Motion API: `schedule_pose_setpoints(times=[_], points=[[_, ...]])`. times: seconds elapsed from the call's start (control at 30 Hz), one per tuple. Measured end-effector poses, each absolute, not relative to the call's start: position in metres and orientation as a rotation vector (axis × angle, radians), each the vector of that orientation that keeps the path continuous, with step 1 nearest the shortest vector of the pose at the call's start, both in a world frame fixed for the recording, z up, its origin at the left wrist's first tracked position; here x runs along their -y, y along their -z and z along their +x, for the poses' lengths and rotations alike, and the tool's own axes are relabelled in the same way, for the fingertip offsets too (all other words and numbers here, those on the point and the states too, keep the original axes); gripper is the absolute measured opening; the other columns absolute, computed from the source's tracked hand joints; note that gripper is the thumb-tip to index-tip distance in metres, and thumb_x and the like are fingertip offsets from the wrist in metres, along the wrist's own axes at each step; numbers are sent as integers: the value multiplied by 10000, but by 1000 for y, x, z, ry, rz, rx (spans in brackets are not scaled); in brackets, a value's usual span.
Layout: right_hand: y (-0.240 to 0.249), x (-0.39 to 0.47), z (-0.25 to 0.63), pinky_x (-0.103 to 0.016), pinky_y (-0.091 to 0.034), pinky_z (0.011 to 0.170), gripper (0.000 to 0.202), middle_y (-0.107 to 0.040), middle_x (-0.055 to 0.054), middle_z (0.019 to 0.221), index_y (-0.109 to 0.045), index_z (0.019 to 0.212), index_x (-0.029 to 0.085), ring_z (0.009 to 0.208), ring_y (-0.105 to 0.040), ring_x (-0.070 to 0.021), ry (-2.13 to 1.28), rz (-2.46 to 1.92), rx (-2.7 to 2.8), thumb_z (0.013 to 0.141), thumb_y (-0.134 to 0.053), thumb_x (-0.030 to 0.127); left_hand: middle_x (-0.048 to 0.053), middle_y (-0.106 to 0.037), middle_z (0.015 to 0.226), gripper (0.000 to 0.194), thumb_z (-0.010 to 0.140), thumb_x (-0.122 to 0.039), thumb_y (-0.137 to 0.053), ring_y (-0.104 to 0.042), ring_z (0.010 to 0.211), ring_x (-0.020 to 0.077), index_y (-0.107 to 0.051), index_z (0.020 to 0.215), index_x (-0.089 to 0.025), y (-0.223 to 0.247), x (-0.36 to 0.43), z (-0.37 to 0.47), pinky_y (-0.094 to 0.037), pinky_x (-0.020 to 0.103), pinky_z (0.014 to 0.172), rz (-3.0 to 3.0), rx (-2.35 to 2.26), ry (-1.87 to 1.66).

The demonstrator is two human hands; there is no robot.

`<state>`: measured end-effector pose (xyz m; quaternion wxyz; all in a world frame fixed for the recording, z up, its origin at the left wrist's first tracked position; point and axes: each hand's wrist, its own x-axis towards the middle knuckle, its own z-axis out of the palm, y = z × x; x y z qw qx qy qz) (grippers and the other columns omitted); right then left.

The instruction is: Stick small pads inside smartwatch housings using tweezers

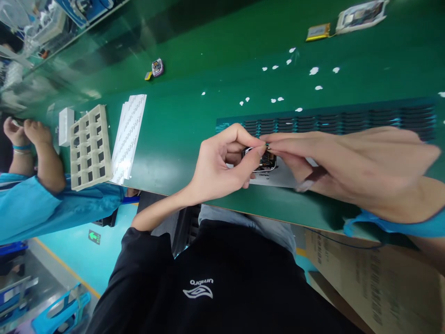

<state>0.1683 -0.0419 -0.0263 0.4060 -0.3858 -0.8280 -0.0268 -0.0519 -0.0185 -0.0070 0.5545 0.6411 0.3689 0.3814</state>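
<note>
My left hand (225,162) is closed around a small open electronic device (267,161), a dark casing with a light rim and a circuit board inside. Thumb and index finger grip it close to its top edge. My right hand (351,162) is slightly blurred. Its thumb and index fingertips are pinched together at the device's upper corner, touching my left fingertips; whatever tiny part is between them is too small to name. Under both hands lies a pale printed sheet (274,178), partly covered by the right hand.
Behind my hands runs a dark slotted strip (323,121). White scraps (314,71) dot the green table (194,41). Farther off lie a yellow battery (318,32), a white casing (361,16) and another small device (157,67). Left are printed sheets (130,137), a compartment tray (91,147) and a co-worker's hands (29,132).
</note>
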Motion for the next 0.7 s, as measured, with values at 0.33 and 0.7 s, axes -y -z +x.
schedule_pose_setpoints(times=[0.33,0.7], points=[[13,40,153,-272,-369,467,274,-612,60,551,-846,960,294,474,-500,-79,-451,-1257,1776,1089,-627,395,-51,-723,736,232,1023,-350,-717,-582,445,49,-557,905,-230,14,21,-53,-453,213,405,1643,-901,-1003],[7,35,146,-222,-371,439,437,-689,39,669,-764,798,230,517,-512,-61,-920,-1182,1633,969,-769,632,-48,-738,793,118,1052,-303,-703,-661,547,78,-610,1029,-235,12,26,-50,-561,244,539,1779,-894,-973]])
